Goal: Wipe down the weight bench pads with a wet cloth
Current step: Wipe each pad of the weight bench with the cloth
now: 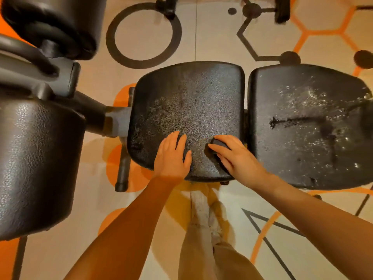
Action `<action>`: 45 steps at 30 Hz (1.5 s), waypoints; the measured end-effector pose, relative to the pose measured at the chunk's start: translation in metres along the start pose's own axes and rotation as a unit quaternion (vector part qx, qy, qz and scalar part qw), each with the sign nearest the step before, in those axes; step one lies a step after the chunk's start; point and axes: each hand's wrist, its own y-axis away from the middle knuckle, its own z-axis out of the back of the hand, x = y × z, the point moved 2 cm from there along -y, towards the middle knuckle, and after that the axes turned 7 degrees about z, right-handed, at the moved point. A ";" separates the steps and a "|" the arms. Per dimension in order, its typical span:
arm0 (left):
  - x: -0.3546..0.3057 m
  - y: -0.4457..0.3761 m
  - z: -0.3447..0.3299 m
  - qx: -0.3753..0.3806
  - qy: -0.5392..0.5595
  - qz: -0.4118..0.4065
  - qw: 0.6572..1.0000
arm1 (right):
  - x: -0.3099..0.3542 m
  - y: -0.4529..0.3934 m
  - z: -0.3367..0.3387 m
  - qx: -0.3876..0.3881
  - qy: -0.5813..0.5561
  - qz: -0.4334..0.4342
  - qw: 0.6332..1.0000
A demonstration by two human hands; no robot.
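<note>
Head view: looking straight down, the seat pad (pixel 187 110) of the weight bench sits mid-scene, with the cracked, white-flecked back pad (pixel 306 126) just beside it on the right across a narrow gap. The left hand (pixel 171 156) lies flat and empty on the near part of the seat pad, fingers spread, bracing. The right hand (pixel 236 156) presses a dark folded cloth (pixel 217 144) onto the near right corner of the same pad, fingers curled loosely over its top; only a small edge of the cloth shows past the fingertips. A duller, smeared patch covers the left and middle of the seat pad, so that area looks like it needs the work.

To do this pass well, I would judge it best to keep the palm flat on the cloth, sweep in overlapping strokes from the near right corner toward the far left, and move the bracing hand aside so nothing beneath it is skipped. The torn seam (pixel 292 120) on the back pad could snag the cloth, so lighter pressure suits it there.
</note>
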 end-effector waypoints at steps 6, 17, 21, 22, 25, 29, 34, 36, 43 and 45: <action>-0.046 -0.039 0.006 0.047 0.011 -0.059 0.997 | -0.031 0.029 0.035 -0.069 0.005 -0.115 0.991; -0.113 -0.133 -0.010 0.096 -0.038 -0.158 0.982 | -0.100 -0.011 0.062 -0.174 0.057 -0.249 0.951; -0.132 -0.166 -0.031 0.094 -0.084 -0.135 0.983 | -0.124 -0.025 0.058 -0.198 0.056 -0.280 0.938; -0.137 -0.174 -0.035 0.095 -0.088 -0.117 0.985 | -0.131 -0.029 0.058 -0.201 0.059 -0.282 0.936; -0.152 -0.189 -0.046 0.093 -0.091 -0.074 0.989 | -0.153 -0.041 0.060 -0.204 0.064 -0.272 0.938; -0.162 -0.188 -0.063 0.062 -0.077 -0.050 0.994 | -0.175 -0.053 0.054 -0.166 0.067 -0.267 0.947; -0.159 -0.193 -0.066 0.102 -0.085 -0.043 0.990 | -0.196 -0.071 0.064 -0.143 0.073 -0.246 0.956; -0.158 -0.194 -0.065 0.116 -0.088 -0.039 0.989 | -0.211 -0.089 0.077 -0.156 0.075 -0.234 0.957; -0.159 -0.191 -0.060 0.118 -0.092 -0.051 0.987 | -0.201 -0.069 0.076 -0.139 0.055 -0.200 0.968; -0.157 -0.192 -0.057 0.128 -0.072 -0.059 0.987 | -0.176 -0.035 0.063 -0.127 0.031 -0.183 0.974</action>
